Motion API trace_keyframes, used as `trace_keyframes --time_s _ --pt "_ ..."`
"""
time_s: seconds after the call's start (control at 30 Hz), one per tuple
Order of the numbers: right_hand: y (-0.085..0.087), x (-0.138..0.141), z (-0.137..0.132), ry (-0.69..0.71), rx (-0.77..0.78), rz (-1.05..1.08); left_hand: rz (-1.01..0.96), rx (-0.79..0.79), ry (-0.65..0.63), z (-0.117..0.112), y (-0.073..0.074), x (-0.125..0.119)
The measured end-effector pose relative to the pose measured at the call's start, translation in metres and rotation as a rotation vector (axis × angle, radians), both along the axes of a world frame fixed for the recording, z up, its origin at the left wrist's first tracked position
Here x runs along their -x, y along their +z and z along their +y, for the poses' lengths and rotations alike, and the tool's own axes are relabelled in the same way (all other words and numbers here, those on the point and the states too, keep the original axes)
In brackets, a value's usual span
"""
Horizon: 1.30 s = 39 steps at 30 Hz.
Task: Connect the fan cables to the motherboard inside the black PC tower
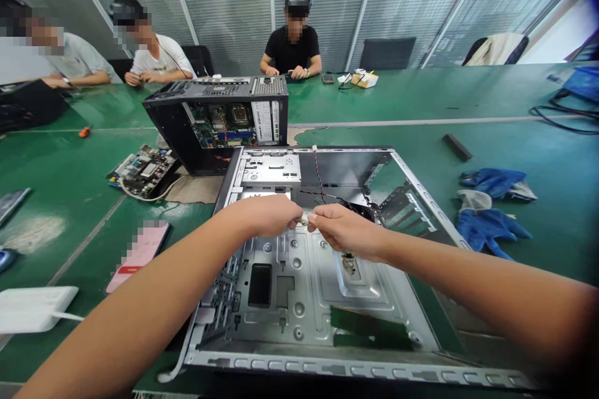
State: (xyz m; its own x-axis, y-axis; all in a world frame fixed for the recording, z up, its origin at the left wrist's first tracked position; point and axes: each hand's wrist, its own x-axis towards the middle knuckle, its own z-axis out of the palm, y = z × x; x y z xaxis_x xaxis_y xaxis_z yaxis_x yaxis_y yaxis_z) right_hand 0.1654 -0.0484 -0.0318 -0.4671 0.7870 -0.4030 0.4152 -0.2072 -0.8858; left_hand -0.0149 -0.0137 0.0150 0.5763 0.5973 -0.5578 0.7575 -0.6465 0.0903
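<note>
An open metal computer case (309, 290) lies on its side in front of me, its inner floor facing up. Over its middle, my left hand (269, 215) and my right hand (349, 232) meet, fingertips pinched on a small pale piece (304, 219). Its kind is too small and covered to tell. Just behind my hands, a thin dark red and black cable (318, 168) with a white plug rises from the case. More dark wires run close behind my right hand. The silver drive cage (274, 168) sits beyond my left hand.
Behind the case stands another computer case (163, 124) with a motherboard inside. Left of it lies a loose circuit board (147, 168). A pink phone (140, 255) and white adapter (37, 308) are at left, blue gloves (491, 224) at right. Several people sit across the green table (365, 106).
</note>
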Motion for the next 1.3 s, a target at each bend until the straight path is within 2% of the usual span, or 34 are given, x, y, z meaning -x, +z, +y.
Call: trace_keyframes --time_s 0.13,0.2,0.27,0.43,0.53,0.6,0.67,0.93,1.07,1.1,1.17,1.3 --pt "-0.005 -0.003 0.005 0.144 -0.478 -0.253 -0.028 0.019 0.014 0.000 0.001 0.003" --pt "-0.008 -0.006 0.006 0.240 -0.657 -0.350 -0.062 0.039 0.005 0.001 0.001 0.006" --pt "-0.012 -0.008 0.005 0.304 -0.788 -0.440 -0.086 0.061 -0.011 0.001 0.000 0.008" --pt "-0.015 -0.008 0.005 0.350 -1.071 -0.686 -0.070 0.065 -0.024 0.003 -0.002 0.010" --pt "-0.016 -0.007 0.005 0.388 -1.201 -0.739 -0.076 0.050 -0.030 0.004 -0.003 0.010" --pt "-0.017 -0.006 0.005 0.379 -1.206 -0.734 -0.083 0.024 -0.038 0.005 -0.003 0.010" --pt "-0.018 -0.005 0.004 0.355 -1.131 -0.702 -0.078 -0.001 -0.046 0.004 -0.002 0.009" --pt "-0.009 -0.002 0.007 0.185 -0.600 -0.391 0.002 -0.066 -0.041 -0.001 0.008 0.004" --pt "-0.002 0.000 0.007 0.123 -0.254 -0.229 0.026 -0.075 -0.050 -0.002 0.008 0.003" --pt "-0.002 0.000 0.007 0.120 -0.213 -0.213 0.024 -0.070 -0.045 -0.002 0.007 0.003" --pt "-0.003 0.001 0.007 0.135 -0.284 -0.243 0.014 -0.057 -0.032 -0.002 0.005 0.004" --pt "-0.010 0.000 0.004 0.240 -0.632 -0.426 0.007 -0.007 -0.016 -0.001 0.000 0.007"
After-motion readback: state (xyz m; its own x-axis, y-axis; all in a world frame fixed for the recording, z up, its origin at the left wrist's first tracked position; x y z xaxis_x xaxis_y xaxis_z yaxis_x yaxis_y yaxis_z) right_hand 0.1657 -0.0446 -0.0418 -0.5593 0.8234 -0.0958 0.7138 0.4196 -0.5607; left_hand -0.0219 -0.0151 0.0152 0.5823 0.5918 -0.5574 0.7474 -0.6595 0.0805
